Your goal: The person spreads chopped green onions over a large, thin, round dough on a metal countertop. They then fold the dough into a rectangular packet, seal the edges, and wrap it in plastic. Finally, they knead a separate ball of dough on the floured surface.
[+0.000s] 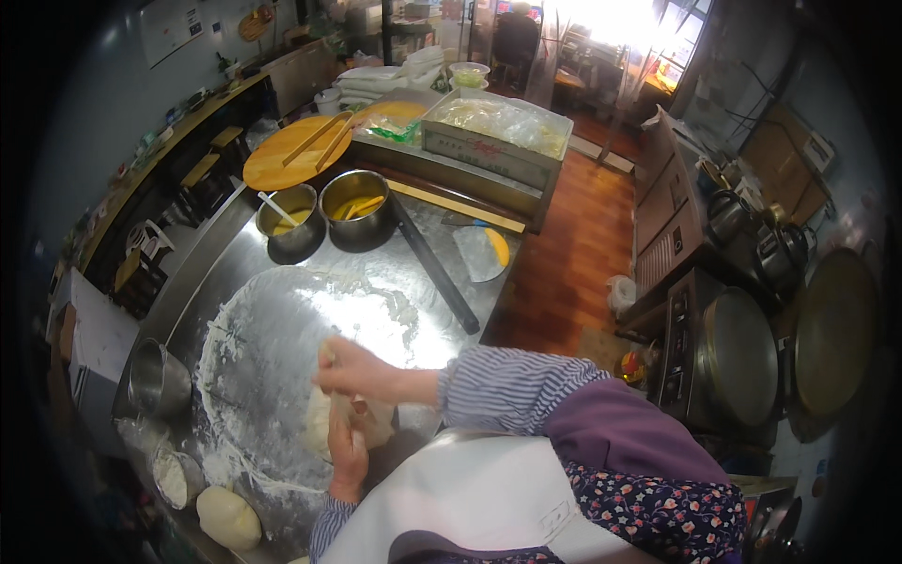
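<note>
My right hand (354, 368) is closed in a fist around a strip of pale dough. Just below it, my left hand (348, 451) grips the same dough, which stretches between the two. A larger mass of dough (320, 423) lies on the metal worktop (275, 366) behind and beside my hands, partly hidden by them. Around this spot the worktop carries a wide ring of flour (211, 352). At the near left sits a smooth round dough ball (229, 518), beside a container of flour (171, 481).
Two metal pots (287, 224) (354, 204) hold yellow liquid. A dark rod (438, 271) and a yellow-handled scraper (480, 254) lie to the right. An empty-looking metal pot (159, 381) stands left. Round griddles (740, 356) are at the far right; a wooden board (292, 151) lies beyond the pots.
</note>
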Motion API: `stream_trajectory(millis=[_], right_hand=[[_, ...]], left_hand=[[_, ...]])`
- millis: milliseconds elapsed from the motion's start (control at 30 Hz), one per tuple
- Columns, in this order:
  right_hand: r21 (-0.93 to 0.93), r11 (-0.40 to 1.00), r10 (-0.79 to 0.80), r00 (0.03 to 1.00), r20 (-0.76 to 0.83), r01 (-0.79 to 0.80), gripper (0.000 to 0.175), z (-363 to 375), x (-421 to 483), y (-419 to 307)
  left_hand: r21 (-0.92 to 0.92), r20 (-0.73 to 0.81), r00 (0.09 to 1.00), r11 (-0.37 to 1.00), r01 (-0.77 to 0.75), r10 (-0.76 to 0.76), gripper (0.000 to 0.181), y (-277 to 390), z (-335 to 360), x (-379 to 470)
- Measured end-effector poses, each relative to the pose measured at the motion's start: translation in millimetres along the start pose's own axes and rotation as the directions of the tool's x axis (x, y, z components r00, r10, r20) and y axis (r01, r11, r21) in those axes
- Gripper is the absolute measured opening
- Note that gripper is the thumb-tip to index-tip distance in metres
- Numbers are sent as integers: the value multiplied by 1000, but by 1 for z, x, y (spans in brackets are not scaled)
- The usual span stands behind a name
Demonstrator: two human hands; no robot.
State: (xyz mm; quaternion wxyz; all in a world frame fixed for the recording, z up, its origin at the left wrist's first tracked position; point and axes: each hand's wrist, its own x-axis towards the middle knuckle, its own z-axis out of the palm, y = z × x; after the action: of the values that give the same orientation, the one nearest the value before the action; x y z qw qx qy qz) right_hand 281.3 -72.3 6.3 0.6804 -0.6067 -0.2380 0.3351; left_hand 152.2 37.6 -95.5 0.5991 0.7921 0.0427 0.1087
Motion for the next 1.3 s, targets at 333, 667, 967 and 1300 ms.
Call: stream_trajectory(millis=[333,667,967,1300], right_hand=[[-606,412,-249,724,643,681,23,11,-19,-19],[-523,847,13,979,204,98,31,14,28,16],[-811,376,-98,889,446,449,11,-16,-34,20],[-528,791,-257,951,171,308,21,-12,-13,40]], left_hand=[[-836,-242,866,548,43,-438,12,4,-18,13],[-229,39,980,953,200,-196,20,34,-24,1],[-617,215,892,652,440,-398,16,53,-55,6],[817,70,807,430,-383,586,6,42,-43,6]])
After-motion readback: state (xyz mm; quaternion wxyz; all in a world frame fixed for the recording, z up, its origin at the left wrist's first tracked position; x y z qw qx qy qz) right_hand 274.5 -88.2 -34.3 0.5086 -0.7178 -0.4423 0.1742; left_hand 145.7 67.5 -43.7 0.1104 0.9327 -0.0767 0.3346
